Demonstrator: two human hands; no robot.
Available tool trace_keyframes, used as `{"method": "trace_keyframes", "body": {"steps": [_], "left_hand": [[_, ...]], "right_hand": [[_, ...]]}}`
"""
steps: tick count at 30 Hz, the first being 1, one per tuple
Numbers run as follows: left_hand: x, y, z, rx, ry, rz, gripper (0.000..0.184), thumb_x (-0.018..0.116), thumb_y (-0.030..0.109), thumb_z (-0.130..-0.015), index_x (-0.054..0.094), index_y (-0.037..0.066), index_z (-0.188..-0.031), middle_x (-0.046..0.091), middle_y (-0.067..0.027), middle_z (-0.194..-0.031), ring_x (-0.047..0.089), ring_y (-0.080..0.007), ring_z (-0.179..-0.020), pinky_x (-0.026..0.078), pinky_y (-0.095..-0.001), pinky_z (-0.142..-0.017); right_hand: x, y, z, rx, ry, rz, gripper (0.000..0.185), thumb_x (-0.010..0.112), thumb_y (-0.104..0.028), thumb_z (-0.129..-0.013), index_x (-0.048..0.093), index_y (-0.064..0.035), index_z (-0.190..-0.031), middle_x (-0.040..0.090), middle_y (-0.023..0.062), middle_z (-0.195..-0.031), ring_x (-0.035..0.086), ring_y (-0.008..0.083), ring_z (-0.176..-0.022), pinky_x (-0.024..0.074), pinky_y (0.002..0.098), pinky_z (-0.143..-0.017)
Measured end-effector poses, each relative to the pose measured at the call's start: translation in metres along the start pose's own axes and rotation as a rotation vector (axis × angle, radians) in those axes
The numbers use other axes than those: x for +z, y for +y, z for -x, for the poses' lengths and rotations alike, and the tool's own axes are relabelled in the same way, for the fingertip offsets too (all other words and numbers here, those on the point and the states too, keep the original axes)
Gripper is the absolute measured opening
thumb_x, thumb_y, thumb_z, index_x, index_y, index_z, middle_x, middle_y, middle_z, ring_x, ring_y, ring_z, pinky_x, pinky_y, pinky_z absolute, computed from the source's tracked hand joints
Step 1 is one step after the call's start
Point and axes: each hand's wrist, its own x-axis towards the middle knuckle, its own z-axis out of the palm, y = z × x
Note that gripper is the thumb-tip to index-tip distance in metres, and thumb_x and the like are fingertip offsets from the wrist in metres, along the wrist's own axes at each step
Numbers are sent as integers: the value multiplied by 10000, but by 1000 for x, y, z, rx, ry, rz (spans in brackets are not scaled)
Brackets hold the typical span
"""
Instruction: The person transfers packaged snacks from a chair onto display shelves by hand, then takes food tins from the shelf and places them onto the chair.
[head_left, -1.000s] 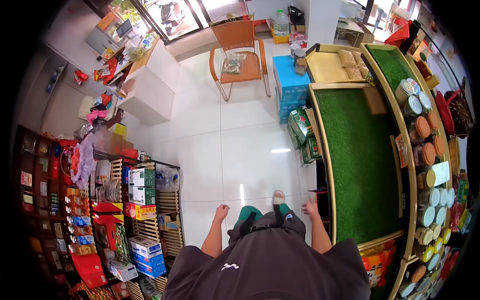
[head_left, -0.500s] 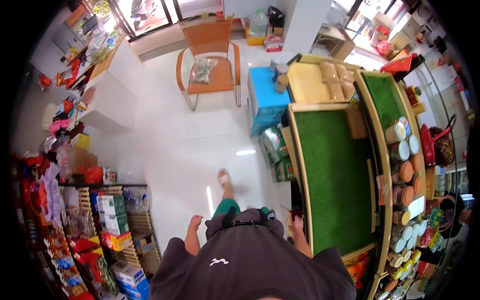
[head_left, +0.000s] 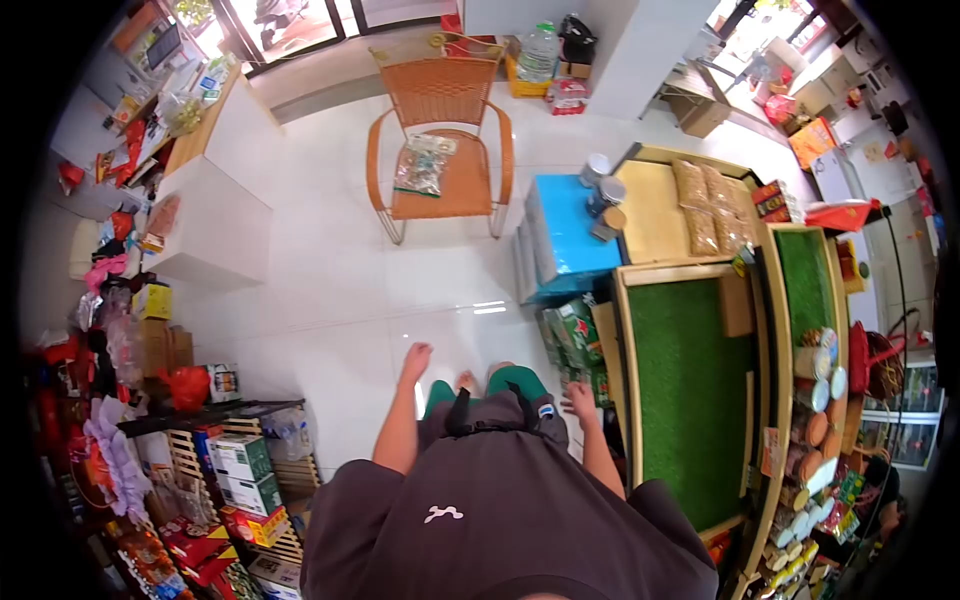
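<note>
My left hand (head_left: pixel 418 356) is held out over the tiled floor, its fingers loosely curled together with nothing visible in them. Fingers apart and empty, my right hand (head_left: pixel 577 397) hangs beside the green cartons (head_left: pixel 575 335) and the wooden stand lined with green turf (head_left: pixel 690 400). Ahead stands an orange-brown chair (head_left: pixel 440 95) with a clear plastic packet (head_left: pixel 426 165) on its seat. Several jars, one of them a dark can (head_left: pixel 606 192), stand on a blue box (head_left: pixel 575 240) to the right of the chair.
A white counter (head_left: pixel 215 220) stands at the left, with a loaded shelf rack (head_left: pixel 250 410) below it. Lidded jars (head_left: pixel 812 395) line the right-hand shelf. Bagged goods (head_left: pixel 705 205) lie in a wooden tray. A water bottle (head_left: pixel 539 52) stands by the pillar (head_left: pixel 640 60).
The chair and blue box appear closer and lower in view. My left hand has swung forward; my right hand has come forward too, beside the cartons. The feet have changed position.
</note>
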Motion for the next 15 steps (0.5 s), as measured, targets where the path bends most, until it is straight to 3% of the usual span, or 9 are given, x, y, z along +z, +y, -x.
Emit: {"method": "trace_keyframes", "body": {"steps": [4, 7, 9, 11, 12, 13, 14, 15], "left_hand": [[15, 84, -25, 241, -23, 24, 310, 574, 234, -823, 586, 19, -1046, 617, -177, -1014, 582, -281, -981, 454, -356, -855], [10, 88, -49, 344, -85, -253, 325, 587, 260, -820, 575, 41, -1059, 591, -192, -1015, 548, -333, -994, 443, -386, -865], [-11, 71, -66, 255, -144, -312, 346, 583, 268, -818, 576, 40, -1077, 599, -199, -1025, 557, -341, -995, 440, -392, -878], [-43, 46, -74, 42, -58, -107, 334, 539, 257, -824, 599, 18, -1050, 633, -202, -986, 597, -332, -956, 456, -382, -858], [-62, 17, -84, -46, -12, -194, 347, 535, 256, -814, 597, 11, -1052, 624, -204, -1018, 596, -308, -975, 454, -373, -862], [-85, 26, -78, -286, 23, -247, 381, 537, 284, -802, 594, 8, -1059, 618, -195, -1040, 591, -306, -983, 454, -377, -864], [-105, 23, -77, -390, 31, -236, 389, 535, 295, -799, 595, 13, -1060, 615, -187, -1050, 588, -313, -983, 463, -394, -844], [-120, 26, -80, -491, 37, -215, 397, 532, 306, -796, 595, 18, -1062, 613, -178, -1060, 584, -319, -984, 472, -411, -823]], "right_hand": [[39, -63, -48, -97, -53, 6, 394, 525, -275, -857, 441, -84, -1191, 587, 94, -968, 627, 223, -727, 492, 332, -592], [62, -83, -97, -57, 6, 123, 510, 551, -237, -823, 331, -107, -1265, 561, 138, -1001, 638, 259, -676, 500, 351, -542], [74, -88, -136, 76, 58, 224, 643, 584, -244, -780, 253, -137, -1321, 519, 208, -1087, 638, 320, -671, 527, 410, -558], [81, -97, -166, 190, 35, 232, 700, 598, -244, -763, 236, -112, -1347, 498, 226, -1128, 633, 365, -718, 519, 492, -571], [88, -106, -179, 186, 60, 244, 681, 600, -250, -759, 273, -74, -1329, 534, 200, -1047, 622, 342, -695, 510, 484, -557], [94, -102, -208, 121, 111, 323, 554, 594, -262, -761, 403, -40, -1231, 562, 165, -908, 591, 301, -636, 499, 451, -527], [104, -126, -216, 177, 35, 206, 420, 584, -276, -770, 507, -32, -1104, 559, 132, -800, 554, 263, -598, 489, 418, -509], [110, -116, -258, -12, 27, 386, 362, 575, -294, -780, 547, -35, -1032, 568, 120, -805, 562, 246, -610, 485, 380, -509]]}}
